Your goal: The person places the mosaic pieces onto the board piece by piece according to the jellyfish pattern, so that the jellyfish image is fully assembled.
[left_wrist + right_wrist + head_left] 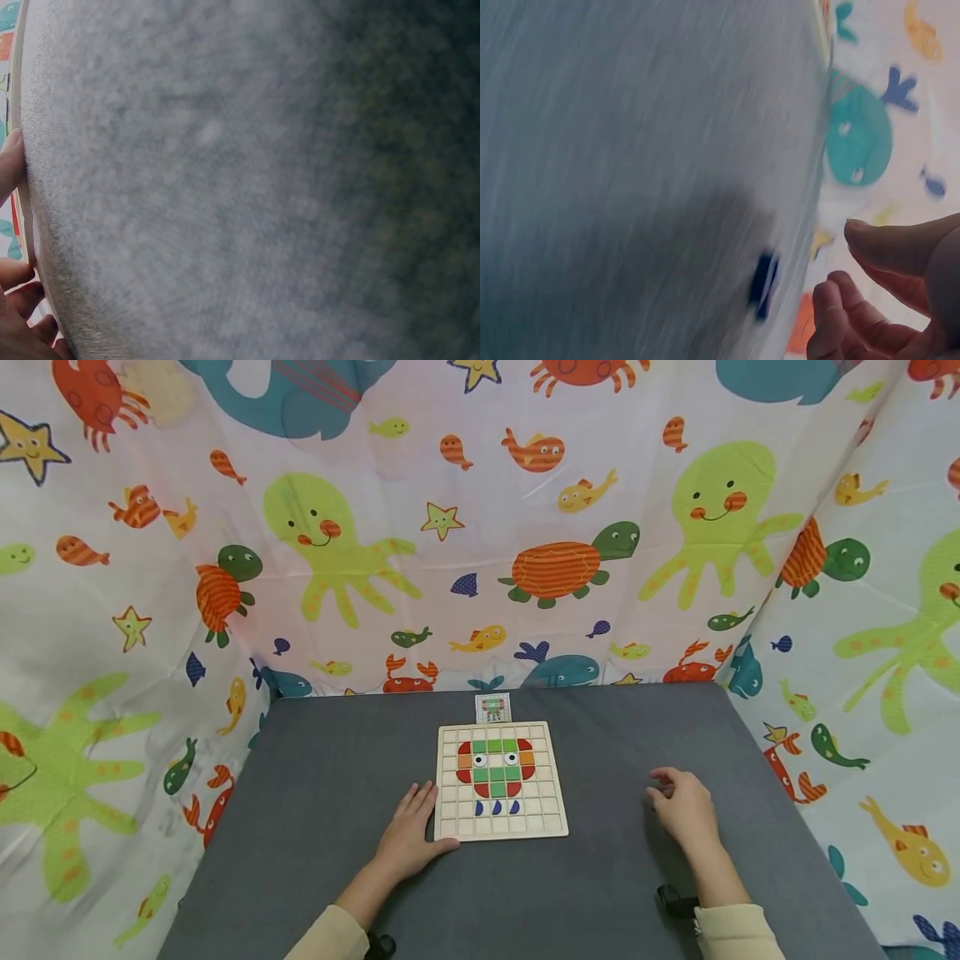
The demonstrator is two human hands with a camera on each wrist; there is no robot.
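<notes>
My left hand (pixel 408 835) rests at the lower left corner of a wooden grid board (pixel 542 818), its thumb along the front edge and its fingers by the left side. Red, green and orange tiles (pixel 497 772) form a figure there with two round eye tiles (pixel 511 759). Below them is a row of blue half-round tiles (pixel 497 807). To the right, my right hand (pixel 684 806) hovers over the table, fingers loosely bent, thumb apart, nothing between them. In the right wrist view a dark blue piece (pixel 764 285) lies on the table near the fingers (pixel 862 307).
A small pattern card (pixel 492 708) lies against the board's far edge. The grey table (pixel 337 777) is bounded behind and at both sides by a curtain (pixel 465 485) printed with sea animals. A black strap (pixel 675 902) is at the right wrist.
</notes>
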